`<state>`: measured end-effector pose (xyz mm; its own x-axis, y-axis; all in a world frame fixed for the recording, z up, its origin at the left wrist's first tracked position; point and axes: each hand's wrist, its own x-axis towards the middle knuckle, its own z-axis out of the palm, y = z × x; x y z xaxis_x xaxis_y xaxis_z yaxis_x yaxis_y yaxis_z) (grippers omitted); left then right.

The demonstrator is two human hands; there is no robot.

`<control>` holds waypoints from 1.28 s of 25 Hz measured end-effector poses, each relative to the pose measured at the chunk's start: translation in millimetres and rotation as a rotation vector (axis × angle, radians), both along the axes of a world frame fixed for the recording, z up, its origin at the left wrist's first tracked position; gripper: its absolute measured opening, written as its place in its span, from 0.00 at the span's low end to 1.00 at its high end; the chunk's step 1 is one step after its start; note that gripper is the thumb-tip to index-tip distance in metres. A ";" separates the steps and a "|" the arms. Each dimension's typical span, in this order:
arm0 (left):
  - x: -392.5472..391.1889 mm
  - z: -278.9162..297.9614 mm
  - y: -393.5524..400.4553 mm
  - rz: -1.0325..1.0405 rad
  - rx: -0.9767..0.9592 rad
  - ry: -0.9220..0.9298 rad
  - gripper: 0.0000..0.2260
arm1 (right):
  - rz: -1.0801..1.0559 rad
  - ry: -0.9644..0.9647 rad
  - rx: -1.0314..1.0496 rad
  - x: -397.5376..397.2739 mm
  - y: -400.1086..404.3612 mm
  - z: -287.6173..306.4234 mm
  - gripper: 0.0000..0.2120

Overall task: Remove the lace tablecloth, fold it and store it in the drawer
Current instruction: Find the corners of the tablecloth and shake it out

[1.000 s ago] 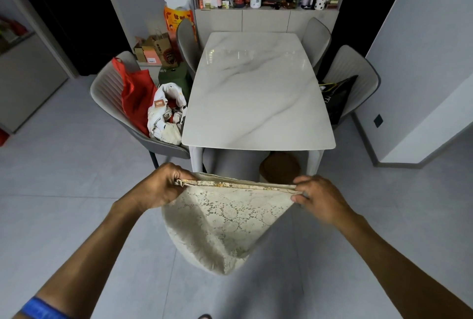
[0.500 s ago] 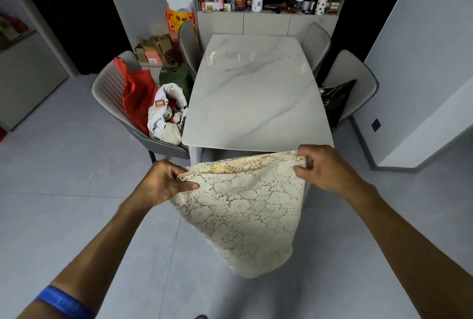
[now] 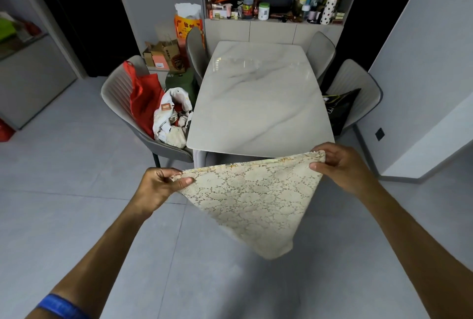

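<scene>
Lace tablecloth (image 3: 256, 198) now higher, right hand (image 3: 340, 165) raised above left hand (image 3: 158, 185).

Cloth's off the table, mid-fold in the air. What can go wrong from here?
1. Left hand and right hand only pinch the lace tablecloth at its top corners; a slip would likely undo the fold.
2. The hanging point droops unsupported toward the floor; it may skew the next fold.

Tablecloth (image 3: 256, 198) corners inside both hands.
</scene>
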<state>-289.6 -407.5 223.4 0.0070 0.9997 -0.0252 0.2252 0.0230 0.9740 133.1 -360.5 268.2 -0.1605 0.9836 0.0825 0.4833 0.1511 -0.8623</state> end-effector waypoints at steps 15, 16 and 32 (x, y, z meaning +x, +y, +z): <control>18.4 26.8 29.1 0.139 0.118 -0.132 0.18 | -0.113 0.400 -0.211 -12.8 -20.7 -35.0 0.09; 18.7 27.6 31.3 0.133 0.095 -0.157 0.18 | -0.103 0.431 -0.216 -18.7 -19.9 -33.6 0.09; 28.3 29.3 54.9 0.419 0.053 -0.189 0.09 | -0.268 0.682 -0.265 -85.2 -18.2 -25.3 0.07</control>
<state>-261.3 -352.6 252.7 -0.3980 0.9173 -0.0112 0.0251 0.0230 0.9994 48.0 -378.7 243.0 0.0869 0.9823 -0.1657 -0.1761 -0.1486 -0.9731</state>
